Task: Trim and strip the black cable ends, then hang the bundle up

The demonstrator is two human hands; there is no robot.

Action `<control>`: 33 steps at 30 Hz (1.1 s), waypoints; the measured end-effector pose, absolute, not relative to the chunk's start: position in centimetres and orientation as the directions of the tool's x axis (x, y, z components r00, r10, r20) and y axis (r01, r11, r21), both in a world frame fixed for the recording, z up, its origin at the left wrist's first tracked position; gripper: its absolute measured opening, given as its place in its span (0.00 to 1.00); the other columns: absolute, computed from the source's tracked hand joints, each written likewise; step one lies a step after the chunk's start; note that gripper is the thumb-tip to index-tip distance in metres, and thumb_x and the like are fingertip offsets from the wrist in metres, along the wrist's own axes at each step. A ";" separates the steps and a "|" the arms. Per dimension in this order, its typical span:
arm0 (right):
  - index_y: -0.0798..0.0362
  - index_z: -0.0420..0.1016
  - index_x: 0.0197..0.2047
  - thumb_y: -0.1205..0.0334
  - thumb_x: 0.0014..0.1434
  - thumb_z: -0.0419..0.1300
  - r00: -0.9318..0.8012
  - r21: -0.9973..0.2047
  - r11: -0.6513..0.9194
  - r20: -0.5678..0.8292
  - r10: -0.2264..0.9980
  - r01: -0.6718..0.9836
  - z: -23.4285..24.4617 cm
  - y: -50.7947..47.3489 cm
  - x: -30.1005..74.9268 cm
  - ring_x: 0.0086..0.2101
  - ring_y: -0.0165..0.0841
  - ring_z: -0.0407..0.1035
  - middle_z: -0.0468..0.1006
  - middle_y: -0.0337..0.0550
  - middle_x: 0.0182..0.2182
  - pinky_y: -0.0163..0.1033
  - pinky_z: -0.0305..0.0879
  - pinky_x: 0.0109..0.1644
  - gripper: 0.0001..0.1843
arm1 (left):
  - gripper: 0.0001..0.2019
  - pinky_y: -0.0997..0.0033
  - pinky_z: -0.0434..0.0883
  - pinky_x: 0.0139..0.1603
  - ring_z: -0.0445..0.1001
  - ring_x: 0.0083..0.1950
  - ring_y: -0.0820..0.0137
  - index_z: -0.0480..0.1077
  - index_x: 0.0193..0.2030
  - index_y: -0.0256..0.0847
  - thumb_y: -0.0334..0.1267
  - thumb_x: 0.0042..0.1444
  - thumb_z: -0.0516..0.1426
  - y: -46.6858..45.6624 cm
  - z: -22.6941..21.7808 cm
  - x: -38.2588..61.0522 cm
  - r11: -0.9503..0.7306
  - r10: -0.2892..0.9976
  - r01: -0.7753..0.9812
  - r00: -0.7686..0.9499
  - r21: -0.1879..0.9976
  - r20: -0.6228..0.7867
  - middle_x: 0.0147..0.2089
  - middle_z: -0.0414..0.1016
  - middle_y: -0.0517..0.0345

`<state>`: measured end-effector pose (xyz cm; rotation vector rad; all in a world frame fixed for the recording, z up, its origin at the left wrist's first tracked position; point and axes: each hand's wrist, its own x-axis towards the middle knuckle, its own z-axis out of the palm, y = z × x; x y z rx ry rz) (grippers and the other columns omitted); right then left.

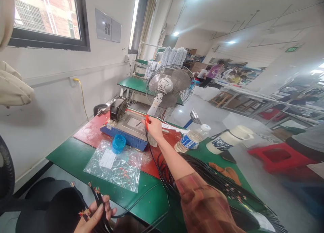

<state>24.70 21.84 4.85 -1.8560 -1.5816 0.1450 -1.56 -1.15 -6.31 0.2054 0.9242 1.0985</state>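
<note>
My right hand (pixel 155 127) reaches forward over the red mat and pinches the red-tipped end of a black cable (pixel 151 148) just above a grey metal machine (pixel 129 126) on a blue base. The cable trails back to a heap of black cables (pixel 202 179) beside my forearm. Low at the near edge, my left hand (pixel 95 216) is closed round a bundle of black cables (pixel 97 197) whose stripped coloured wire ends stick up.
A clear plastic bag (pixel 115 164) with a blue cap (pixel 118 142) lies on the green table (pixel 65 155). A white desk fan (pixel 169 86) stands behind the machine. A water bottle (pixel 189 140) and white mug (pixel 229 138) sit to the right. People work far off.
</note>
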 end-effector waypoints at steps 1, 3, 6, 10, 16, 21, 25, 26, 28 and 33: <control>0.54 0.68 0.22 0.50 0.54 0.54 0.236 -0.586 0.017 0.353 0.905 0.810 4.7 21.5 24.5 0.23 0.29 0.58 0.67 0.37 0.19 0.32 0.47 0.27 0.18 | 0.13 0.57 0.67 0.51 0.69 0.28 0.70 0.77 0.36 0.36 0.36 0.40 0.66 -1.1 -6.2 -1.5 0.471 0.839 -0.670 0.138 0.574 -0.527 0.27 0.70 0.57; 0.55 0.70 0.23 0.49 0.55 0.52 0.193 -0.648 0.104 0.370 0.909 0.755 4.3 20.5 23.9 0.23 0.28 0.59 0.67 0.37 0.19 0.31 0.50 0.27 0.19 | 0.15 0.58 0.68 0.49 0.69 0.27 0.70 0.77 0.36 0.36 0.37 0.39 0.67 -1.1 -5.7 -1.3 0.458 0.850 -0.664 0.131 0.591 -0.511 0.27 0.70 0.57; 0.55 0.73 0.27 0.49 0.55 0.52 0.146 -0.725 0.178 0.360 0.921 0.665 3.1 18.7 22.2 0.24 0.29 0.62 0.70 0.38 0.21 0.31 0.53 0.28 0.19 | 0.15 0.58 0.70 0.47 0.68 0.26 0.71 0.77 0.35 0.35 0.38 0.38 0.67 -1.2 -4.9 -1.0 0.434 0.858 -0.667 0.100 0.605 -0.504 0.26 0.69 0.57; 0.55 0.75 0.30 0.50 0.55 0.53 0.123 -0.750 0.179 0.328 0.937 0.637 1.6 16.5 19.5 0.27 0.31 0.65 0.74 0.41 0.25 0.32 0.57 0.31 0.18 | 0.14 0.58 0.70 0.45 0.67 0.27 0.71 0.77 0.36 0.35 0.38 0.41 0.66 -1.4 -4.1 -1.0 0.431 0.854 -0.677 0.094 0.597 -0.511 0.27 0.70 0.57; 0.54 0.74 0.29 0.49 0.56 0.53 0.224 -0.736 0.192 0.425 0.877 0.649 2.5 16.3 19.3 0.28 0.30 0.65 0.74 0.41 0.26 0.31 0.57 0.32 0.18 | 0.11 0.60 0.69 0.47 0.68 0.28 0.72 0.77 0.37 0.35 0.37 0.45 0.64 -1.8 -3.9 -1.5 0.439 0.860 -0.679 0.129 0.588 -0.493 0.27 0.70 0.57; 0.54 0.72 0.27 0.48 0.56 0.53 0.331 -0.628 0.050 0.475 0.816 0.777 3.5 18.6 21.8 0.24 0.28 0.58 0.69 0.39 0.21 0.32 0.49 0.28 0.19 | 0.11 0.60 0.68 0.48 0.68 0.28 0.72 0.77 0.37 0.36 0.36 0.44 0.64 -1.7 -4.3 -1.4 0.443 0.860 -0.675 0.135 0.590 -0.492 0.27 0.69 0.57; 0.55 0.68 0.22 0.50 0.56 0.54 0.340 -0.552 -0.019 0.485 0.806 0.834 3.1 20.1 22.3 0.23 0.27 0.53 0.66 0.37 0.20 0.33 0.43 0.27 0.19 | 0.11 0.60 0.68 0.48 0.67 0.28 0.72 0.77 0.37 0.37 0.36 0.45 0.64 -1.6 -4.8 -1.4 0.454 0.862 -0.659 0.153 0.600 -0.484 0.27 0.69 0.58; 0.55 0.67 0.22 0.50 0.56 0.54 0.336 -0.545 -0.016 0.492 0.803 0.838 3.0 20.2 22.2 0.23 0.27 0.52 0.66 0.37 0.19 0.33 0.42 0.27 0.19 | 0.11 0.60 0.68 0.48 0.67 0.28 0.72 0.77 0.37 0.37 0.36 0.45 0.64 -1.6 -4.8 -1.4 0.455 0.862 -0.657 0.156 0.601 -0.482 0.27 0.69 0.58; 0.55 0.65 0.21 0.52 0.57 0.54 0.324 -0.537 -0.001 0.506 0.799 0.843 2.9 20.4 22.0 0.23 0.26 0.50 0.65 0.36 0.19 0.33 0.41 0.27 0.19 | 0.11 0.59 0.68 0.48 0.67 0.28 0.71 0.76 0.37 0.38 0.36 0.44 0.64 -1.5 -4.9 -1.5 0.452 0.863 -0.661 0.156 0.599 -0.480 0.27 0.69 0.58; 0.55 0.62 0.19 0.54 0.56 0.55 0.304 -0.525 0.012 0.512 0.803 0.851 2.9 20.6 21.9 0.23 0.26 0.49 0.63 0.35 0.19 0.33 0.39 0.28 0.19 | 0.10 0.57 0.69 0.46 0.67 0.28 0.71 0.76 0.35 0.38 0.37 0.44 0.64 -1.5 -4.7 -1.5 0.446 0.866 -0.661 0.150 0.604 -0.476 0.27 0.69 0.57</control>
